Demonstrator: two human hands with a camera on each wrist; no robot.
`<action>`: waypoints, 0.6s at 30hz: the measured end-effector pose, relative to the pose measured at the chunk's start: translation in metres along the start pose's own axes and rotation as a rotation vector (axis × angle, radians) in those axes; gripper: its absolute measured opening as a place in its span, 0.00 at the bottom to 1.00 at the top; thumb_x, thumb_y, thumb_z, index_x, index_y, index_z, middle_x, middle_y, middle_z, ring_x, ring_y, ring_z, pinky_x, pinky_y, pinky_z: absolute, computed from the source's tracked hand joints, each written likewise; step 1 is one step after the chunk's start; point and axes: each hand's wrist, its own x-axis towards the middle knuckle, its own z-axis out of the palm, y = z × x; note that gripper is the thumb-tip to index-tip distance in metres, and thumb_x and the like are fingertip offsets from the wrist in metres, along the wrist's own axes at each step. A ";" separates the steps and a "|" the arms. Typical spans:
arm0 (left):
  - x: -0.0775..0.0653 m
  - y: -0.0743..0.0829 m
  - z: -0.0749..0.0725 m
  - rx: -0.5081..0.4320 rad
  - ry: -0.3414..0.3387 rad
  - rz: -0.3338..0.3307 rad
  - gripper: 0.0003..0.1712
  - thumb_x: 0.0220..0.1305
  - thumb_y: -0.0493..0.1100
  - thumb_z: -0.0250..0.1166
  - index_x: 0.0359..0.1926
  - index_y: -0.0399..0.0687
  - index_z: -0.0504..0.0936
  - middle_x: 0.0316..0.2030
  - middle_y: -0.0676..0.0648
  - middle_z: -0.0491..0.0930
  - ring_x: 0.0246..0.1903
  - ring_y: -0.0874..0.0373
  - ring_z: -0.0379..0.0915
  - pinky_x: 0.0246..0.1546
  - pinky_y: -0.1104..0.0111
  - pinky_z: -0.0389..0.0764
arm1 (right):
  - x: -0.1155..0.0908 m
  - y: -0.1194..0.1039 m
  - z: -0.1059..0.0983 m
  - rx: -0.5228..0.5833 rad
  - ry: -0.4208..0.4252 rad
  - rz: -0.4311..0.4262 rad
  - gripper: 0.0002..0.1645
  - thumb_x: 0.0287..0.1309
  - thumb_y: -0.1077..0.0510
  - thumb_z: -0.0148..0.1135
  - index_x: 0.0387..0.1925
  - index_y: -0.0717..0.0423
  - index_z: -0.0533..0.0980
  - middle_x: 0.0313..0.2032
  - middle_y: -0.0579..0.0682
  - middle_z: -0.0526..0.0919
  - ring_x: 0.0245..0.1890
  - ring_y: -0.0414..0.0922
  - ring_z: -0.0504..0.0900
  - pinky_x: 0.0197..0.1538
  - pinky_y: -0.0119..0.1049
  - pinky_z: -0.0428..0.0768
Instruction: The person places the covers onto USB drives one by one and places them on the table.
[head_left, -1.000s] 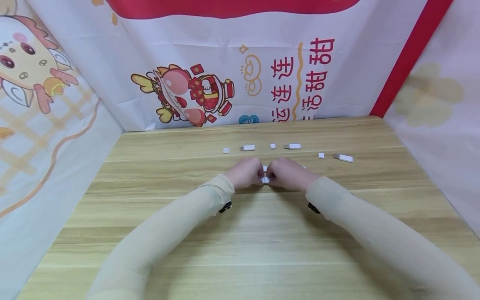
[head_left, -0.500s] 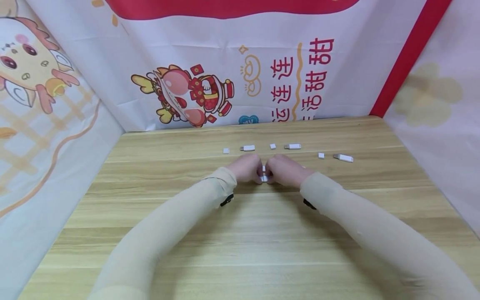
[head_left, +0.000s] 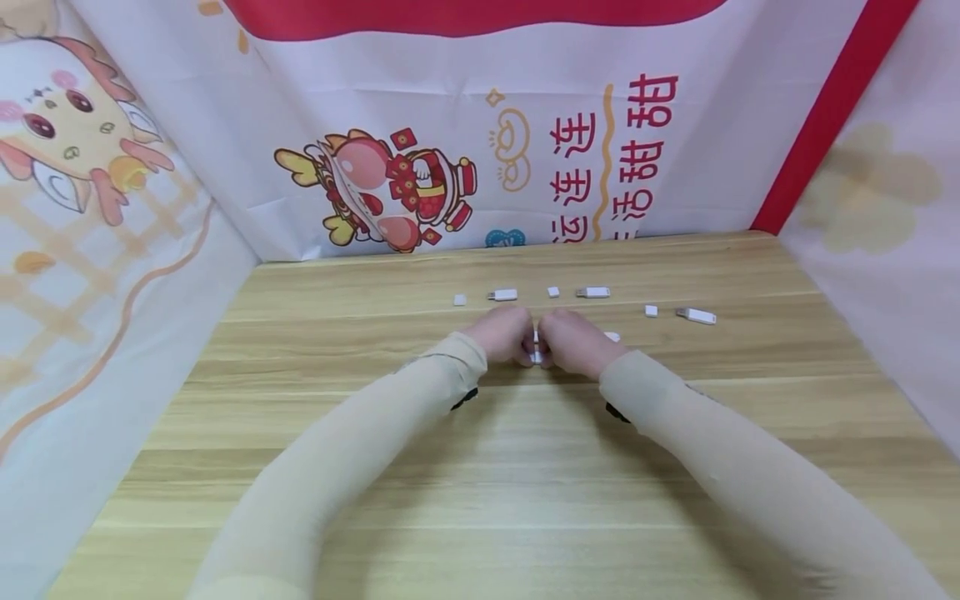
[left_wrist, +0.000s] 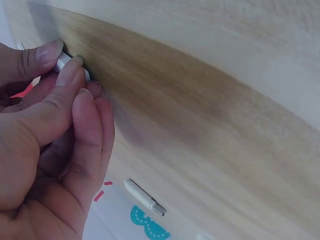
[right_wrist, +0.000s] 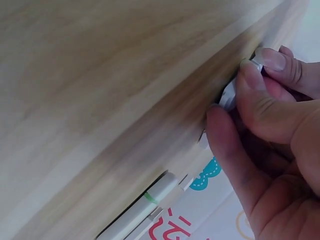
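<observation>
Stick (right_wrist: 228,96) sits between left hand (head_left: 507,333) and right hand (head_left: 574,341), thumbs and fingertips of both pinching it; likely capping or uncapping (I can't tell which), so next calls for straight alignment.

Three white USB flash drives (head_left: 592,292), metal connectors (left_wrist: 159,208) pointing left in the head view, lie toward the back of a wood-grain table (head_left: 540,483), a small white cap (head_left: 553,292) just left of each; nearer the front lies a partly hidden, green-banded white stick (right_wrist: 161,189).
</observation>
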 end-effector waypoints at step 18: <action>-0.006 0.000 -0.001 -0.076 0.024 -0.007 0.04 0.52 0.37 0.78 0.29 0.44 0.89 0.23 0.53 0.84 0.26 0.60 0.76 0.29 0.73 0.78 | 0.002 -0.005 -0.002 -0.026 -0.019 0.042 0.09 0.51 0.73 0.68 0.25 0.58 0.81 0.26 0.50 0.82 0.28 0.45 0.77 0.37 0.38 0.80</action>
